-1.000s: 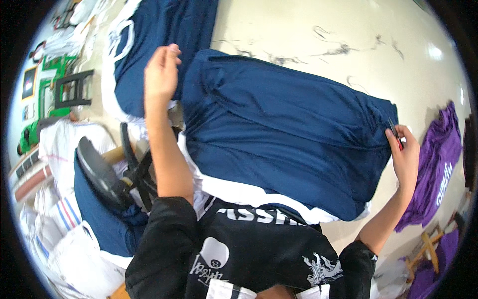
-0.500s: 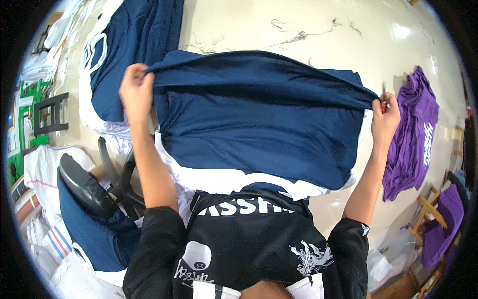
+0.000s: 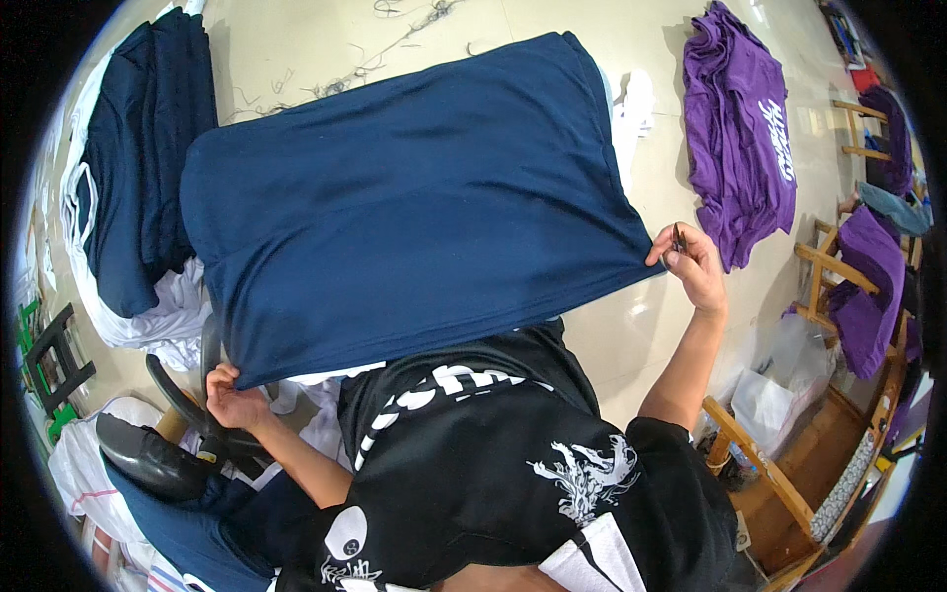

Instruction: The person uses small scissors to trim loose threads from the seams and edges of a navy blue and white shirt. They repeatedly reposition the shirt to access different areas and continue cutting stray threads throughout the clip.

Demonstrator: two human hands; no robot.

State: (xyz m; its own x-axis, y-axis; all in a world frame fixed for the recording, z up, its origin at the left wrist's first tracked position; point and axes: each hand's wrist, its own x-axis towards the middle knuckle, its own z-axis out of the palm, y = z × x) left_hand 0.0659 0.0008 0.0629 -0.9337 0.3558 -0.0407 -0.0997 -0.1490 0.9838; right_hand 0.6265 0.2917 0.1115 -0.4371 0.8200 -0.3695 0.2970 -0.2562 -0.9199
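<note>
A navy blue garment point(image 3: 414, 197) is spread out before me, its near edge drawn close to my body. My left hand point(image 3: 237, 397) is closed in a pinch on its near left corner. At the near right corner, my right hand point(image 3: 696, 268) grips the fabric between finger and thumb. Small thread snips point(image 3: 678, 240) are tucked in the same right hand, their dark tips poking up; the handle is mostly hidden by the fingers. White cloth point(image 3: 631, 109) shows past the garment's far right side.
Folded navy garments point(image 3: 148, 168) with white parts lie to the left. A stack of purple shirts point(image 3: 735, 138) rests at the right. Loose thread scraps point(image 3: 395, 44) lie on the pale floor beyond. A black chair base point(image 3: 212, 424) stands near left, wooden stools point(image 3: 829, 261) at right.
Both hands have come nearer my body, bringing the garment's raised edge down toward me. The fabric that was folded up now lies flatter. The head view has turned to the right.
</note>
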